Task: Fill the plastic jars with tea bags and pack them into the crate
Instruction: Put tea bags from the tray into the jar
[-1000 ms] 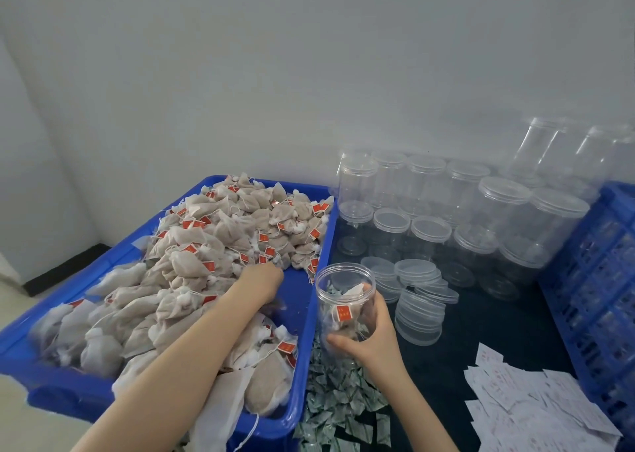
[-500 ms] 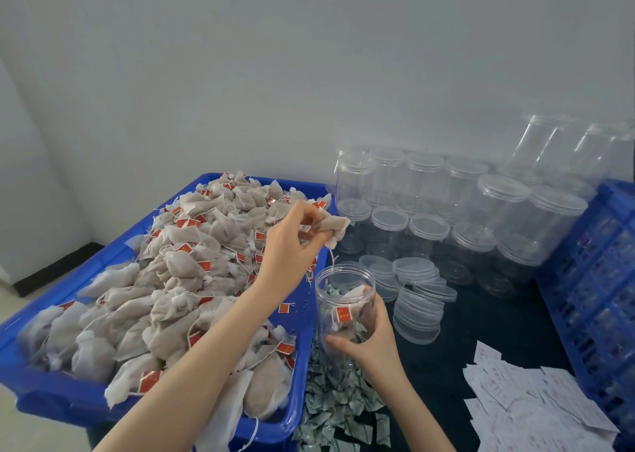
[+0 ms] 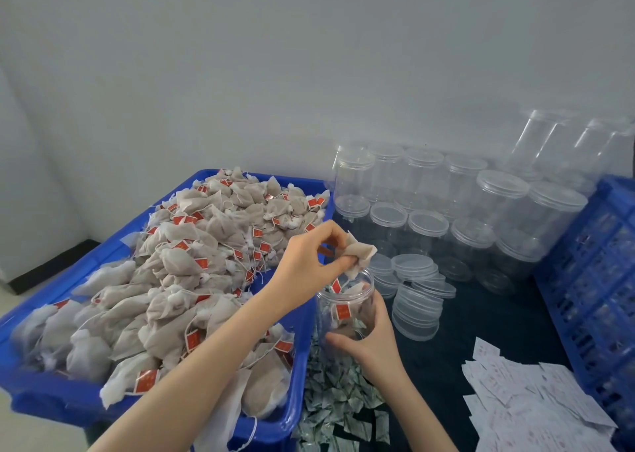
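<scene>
My right hand (image 3: 369,340) grips an open clear plastic jar (image 3: 345,309) standing on the dark table; a few tea bags with red tags lie inside it. My left hand (image 3: 309,259) pinches a beige tea bag (image 3: 359,254) right over the jar's mouth, its red tag hanging into the opening. To the left, a blue tray (image 3: 302,317) is heaped with tea bags (image 3: 192,273). A blue slatted crate (image 3: 591,279) stands at the right edge.
Several empty lidded jars (image 3: 474,217) stand in rows against the back wall. Loose clear lids (image 3: 417,293) are stacked beside the held jar. Small green-white sachets (image 3: 336,400) lie in front of it, and white paper slips (image 3: 529,403) lie at the lower right.
My left hand lifted a tea bag out of the blue tray and carried it right, to just above the jar's mouth. My right hand kept hold of the jar.
</scene>
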Available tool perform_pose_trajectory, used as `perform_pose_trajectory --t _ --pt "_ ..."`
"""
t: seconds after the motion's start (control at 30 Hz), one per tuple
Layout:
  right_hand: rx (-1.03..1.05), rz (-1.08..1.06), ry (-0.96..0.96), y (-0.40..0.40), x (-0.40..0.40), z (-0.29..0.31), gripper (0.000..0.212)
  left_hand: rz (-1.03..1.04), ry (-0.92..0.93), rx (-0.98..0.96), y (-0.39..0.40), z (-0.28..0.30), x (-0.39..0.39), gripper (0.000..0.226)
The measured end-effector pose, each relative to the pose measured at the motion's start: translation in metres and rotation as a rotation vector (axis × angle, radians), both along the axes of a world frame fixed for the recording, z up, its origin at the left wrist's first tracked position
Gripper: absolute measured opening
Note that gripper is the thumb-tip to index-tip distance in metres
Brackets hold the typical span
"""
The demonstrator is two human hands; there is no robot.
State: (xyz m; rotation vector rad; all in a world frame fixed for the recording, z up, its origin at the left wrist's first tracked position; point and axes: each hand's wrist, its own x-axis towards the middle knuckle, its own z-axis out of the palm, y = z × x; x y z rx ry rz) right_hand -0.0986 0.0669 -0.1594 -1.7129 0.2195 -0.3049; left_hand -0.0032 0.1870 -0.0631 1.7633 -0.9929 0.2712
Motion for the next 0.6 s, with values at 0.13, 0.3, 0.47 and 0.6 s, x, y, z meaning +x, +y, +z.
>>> perform_pose_trajectory --t 0.13,0.3,0.47,0.6 --pt "-0.006 -0.017 0.001 0.001 0.001 0.001 0.108 -0.043 -0.084 0.355 0.004 -0.004 0.007 0.004" --pt "0.038 -0.039 0.007 -0.001 0.002 0.000 0.108 0.087 -0.139 0.479 0.011 -0.009 0.026 0.022" --pt "0.037 -0.015 0.016 -0.004 0.000 -0.003 0.102 0.448 -0.179 0.662 0.031 -0.013 0.058 0.028" --pt "0.040 0.003 0.018 -0.005 -0.001 -0.004 0.100 0.720 -0.104 1.100 0.056 -0.025 0.079 0.033"
